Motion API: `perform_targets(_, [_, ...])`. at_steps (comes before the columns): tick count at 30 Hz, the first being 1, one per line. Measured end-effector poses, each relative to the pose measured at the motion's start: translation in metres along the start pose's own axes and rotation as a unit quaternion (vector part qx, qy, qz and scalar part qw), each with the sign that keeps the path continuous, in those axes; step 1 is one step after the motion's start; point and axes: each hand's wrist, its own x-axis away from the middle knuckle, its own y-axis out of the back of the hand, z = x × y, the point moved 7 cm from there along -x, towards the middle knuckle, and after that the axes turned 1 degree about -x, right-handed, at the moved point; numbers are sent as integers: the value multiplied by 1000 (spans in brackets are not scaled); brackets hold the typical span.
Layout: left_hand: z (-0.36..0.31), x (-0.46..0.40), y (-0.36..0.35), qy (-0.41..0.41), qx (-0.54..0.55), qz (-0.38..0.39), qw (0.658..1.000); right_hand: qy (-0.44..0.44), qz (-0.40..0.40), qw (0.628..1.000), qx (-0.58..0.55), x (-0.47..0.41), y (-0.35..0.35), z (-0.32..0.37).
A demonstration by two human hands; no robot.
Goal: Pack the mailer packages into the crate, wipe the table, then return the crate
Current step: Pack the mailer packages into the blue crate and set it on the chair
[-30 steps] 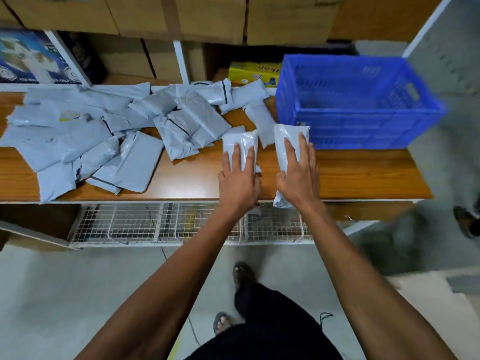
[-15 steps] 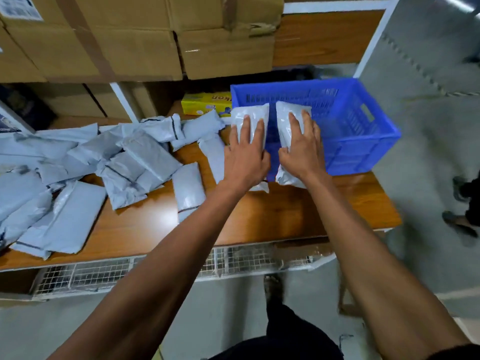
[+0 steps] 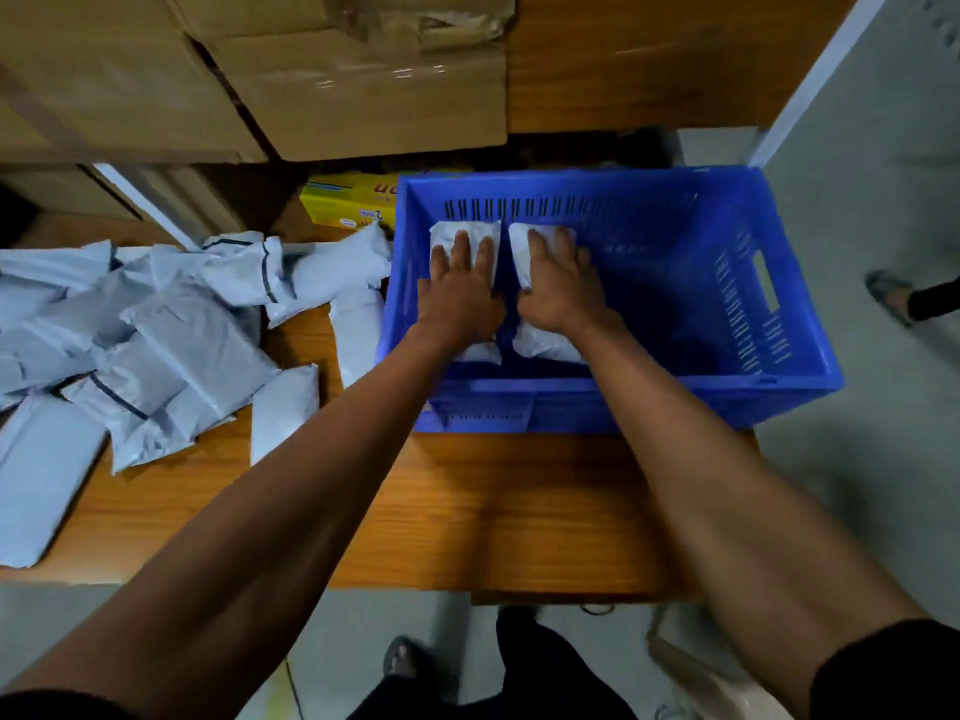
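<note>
A blue plastic crate point(image 3: 779, 324) stands at the right end of the wooden table point(image 3: 519, 511). Both my hands are inside it at its left side. My left hand point(image 3: 460, 291) lies flat on one white mailer package point(image 3: 452, 233), and my right hand point(image 3: 558, 283) lies on a second mailer package point(image 3: 524, 252) beside it. Both packages sit low in the crate, side by side. A heap of several grey mailer packages point(image 3: 156, 345) covers the table's left part. One more mailer point(image 3: 283, 407) lies alone near the crate.
Cardboard boxes point(image 3: 363, 75) fill the shelf above the table. A yellow box point(image 3: 348, 200) sits behind the crate's left corner. Another person's foot point(image 3: 888, 293) is on the floor at the right. My own feet point(image 3: 400, 657) show below the table's edge.
Both hands carried the two mailers from the table's front edge up over the crate's rim and down into the crate. The view shifted right and closer to the crate.
</note>
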Motion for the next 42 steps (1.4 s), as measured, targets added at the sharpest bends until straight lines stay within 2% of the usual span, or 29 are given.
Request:
perform_targets(6, [16, -32, -41, 41, -9, 80, 996, -6, 128, 992, 2, -30, -41, -1])
perform_targets(15, [32, -37, -83, 36, -23, 179, 983, -26, 264, 964, -1, -38, -93, -4])
perform_targets(18, [40, -44, -101, 27, -46, 228, 972, -33, 284, 958, 13, -40, -97, -10])
perform_targets(22, [46, -51, -104, 26, -54, 243, 968, -33, 294, 955, 39, -42, -95, -14])
perform_targets(28, [26, -37, -54, 2, -31, 184, 982, -14, 256, 966, 44, -36, -66, -5])
perform_targets(32, [19, -18, 13, 4, 51, 60, 997, 39, 147, 988, 15, -27, -22, 25])
perform_targets(35, [23, 9, 58, -14, 97, -32, 995, 73, 78, 994, -20, -17, 3, 55])
perform_targets(39, [57, 51, 100, -41, 118, -117, 985, 109, -27, 991, -67, 6, 23, 104])
perform_targets(42, [109, 78, 114, -32, 135, -157, 978, 123, -69, 984, -108, 27, 15, 149])
